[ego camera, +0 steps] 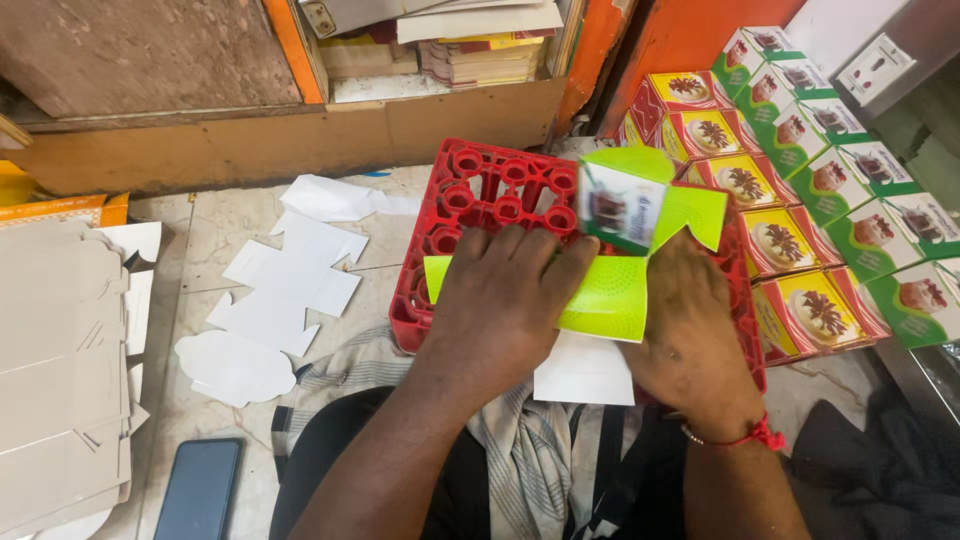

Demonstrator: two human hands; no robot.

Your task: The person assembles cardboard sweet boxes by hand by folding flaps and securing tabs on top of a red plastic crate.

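My left hand (500,300) and my right hand (690,320) press and fold a flat green carton blank (610,290) on top of a red plastic crate (480,195) that lies upside down in front of me. One printed panel of the green blank stands up with its flaps spread, near my left fingertips. My left hand lies flat over the blank's left part, my right hand holds its right side. A white sheet (585,372) lies under the blank at the crate's near edge.
Rows of folded boxes, red-yellow (745,180) and green-white (870,225), are stacked at right. White die-cut blanks (285,290) lie on the floor at left, beside a stack of beige flat cartons (60,370). A dark phone (200,490) lies near left. A wooden shelf (290,135) stands behind.
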